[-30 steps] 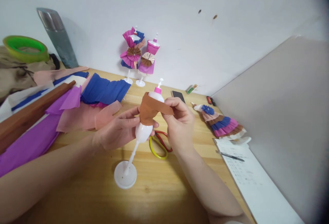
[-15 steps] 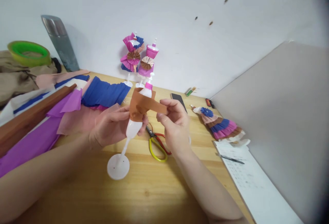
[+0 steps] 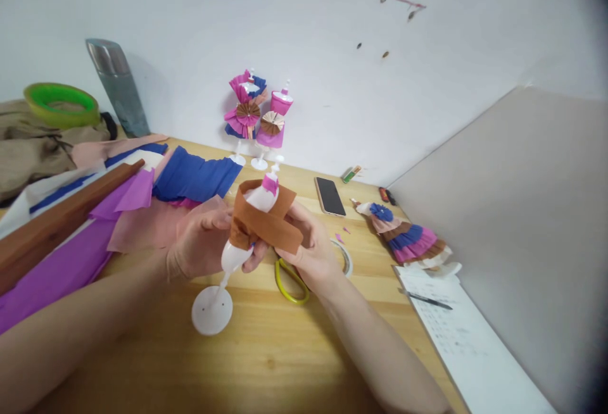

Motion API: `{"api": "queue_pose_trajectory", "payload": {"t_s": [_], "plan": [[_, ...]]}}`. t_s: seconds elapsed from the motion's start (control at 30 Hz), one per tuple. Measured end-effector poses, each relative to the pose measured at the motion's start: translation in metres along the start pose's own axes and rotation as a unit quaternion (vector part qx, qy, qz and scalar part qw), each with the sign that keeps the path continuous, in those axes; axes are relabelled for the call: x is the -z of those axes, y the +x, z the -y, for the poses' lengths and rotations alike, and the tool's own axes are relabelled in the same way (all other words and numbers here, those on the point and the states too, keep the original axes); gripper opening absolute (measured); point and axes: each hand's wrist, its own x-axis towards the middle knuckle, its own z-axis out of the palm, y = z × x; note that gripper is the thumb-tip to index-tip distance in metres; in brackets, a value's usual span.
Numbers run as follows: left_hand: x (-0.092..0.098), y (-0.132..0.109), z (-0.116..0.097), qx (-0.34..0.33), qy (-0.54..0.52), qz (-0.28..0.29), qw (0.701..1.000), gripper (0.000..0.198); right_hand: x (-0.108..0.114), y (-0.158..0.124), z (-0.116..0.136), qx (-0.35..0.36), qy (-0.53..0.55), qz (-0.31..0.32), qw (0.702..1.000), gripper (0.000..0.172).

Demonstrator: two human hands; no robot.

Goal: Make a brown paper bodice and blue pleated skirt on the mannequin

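A small white mannequin [image 3: 235,257] on a round-footed stand tilts above the table, a pink band about its neck. My left hand [image 3: 199,243] is closed around its torso from the left, fingertips showing below the brown paper. A brown crepe paper strip [image 3: 266,226] wraps loosely around the chest, gathered at the front, and its free end crosses to the right. At that end, my right hand [image 3: 313,252] is closed on the strip, thumb beneath and fingers partly hidden behind it. Yellow-handled scissors [image 3: 292,287] lie under my right hand, mostly covered.
Crepe paper sheets [image 3: 197,173] pile up at the left, beside a flask [image 3: 121,94] and a green tape roll [image 3: 61,105]. Two dressed mannequins [image 3: 244,110] stand by the wall. A phone [image 3: 329,196], a tape ring [image 3: 346,257], a dressed figure [image 3: 403,233] and a written sheet [image 3: 456,313] lie right.
My right hand has moved down and slightly left with the strip's end, which now crosses the mannequin's front more closely. The mannequin has shifted slightly left and down, and the view has tilted a little.
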Motion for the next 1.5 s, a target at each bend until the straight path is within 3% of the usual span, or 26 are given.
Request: {"api": "queue_pose_trajectory", "payload": {"t_s": [0.1, 0.3, 0.5, 0.6, 0.67, 0.73, 0.77, 0.83, 0.9, 0.97, 1.1, 1.2, 1.4, 1.5], "plan": [[-0.002, -0.001, 0.004, 0.005, 0.008, 0.003, 1.0, 0.033, -0.001, 0.0, -0.001, 0.012, -0.003, -0.007, 1.0, 0.059], [-0.008, 0.001, 0.008, -0.037, 0.027, 0.015, 0.999, 0.029, -0.005, -0.007, -0.004, 0.064, -0.041, -0.093, 0.993, 0.036], [-0.007, 0.002, 0.009, -0.06, 0.054, -0.008, 0.997, 0.025, 0.008, 0.004, 0.013, 0.003, 0.067, -0.124, 0.99, 0.024], [-0.007, -0.003, 0.014, -0.065, 0.11, -0.051, 0.991, 0.018, 0.017, 0.008, 0.025, 0.001, 0.12, -0.105, 0.987, 0.029], [-0.011, -0.007, 0.017, -0.08, 0.222, -0.069, 0.969, 0.018, 0.021, 0.007, 0.03, 0.022, 0.112, -0.079, 0.99, 0.04], [-0.017, -0.01, 0.018, -0.133, 0.402, -0.086, 0.902, 0.019, 0.026, 0.006, 0.032, 0.056, 0.066, -0.086, 0.993, 0.043], [-0.02, -0.011, 0.017, -0.178, 0.501, -0.098, 0.841, 0.019, 0.028, 0.006, 0.032, 0.075, 0.039, -0.103, 0.991, 0.041], [-0.025, -0.011, 0.014, -0.284, 0.661, -0.11, 0.686, 0.022, 0.035, 0.006, 0.033, 0.102, -0.003, -0.149, 0.984, 0.034], [-0.024, -0.01, 0.01, -0.352, 0.747, -0.101, 0.555, 0.025, 0.043, 0.007, 0.034, 0.106, -0.023, -0.18, 0.978, 0.028], [-0.018, -0.008, 0.005, -0.367, 0.792, -0.087, 0.481, 0.027, 0.052, 0.007, 0.036, 0.107, -0.037, -0.187, 0.976, 0.026], [-0.003, -0.007, -0.003, -0.355, 0.846, -0.05, 0.395, 0.029, 0.062, 0.002, 0.04, 0.131, -0.111, -0.122, 0.978, 0.023], [0.006, -0.008, -0.005, -0.342, 0.857, -0.019, 0.385, 0.03, 0.062, -0.001, 0.04, 0.125, -0.205, -0.04, 0.97, 0.026], [0.023, -0.014, 0.006, -0.288, 0.825, -0.014, 0.486, 0.028, 0.05, -0.002, 0.028, 0.088, -0.325, 0.083, 0.938, 0.021], [0.033, -0.022, 0.022, -0.27, 0.824, -0.006, 0.498, 0.027, 0.046, -0.01, 0.013, 0.054, -0.362, 0.106, 0.925, 0.026]]}}
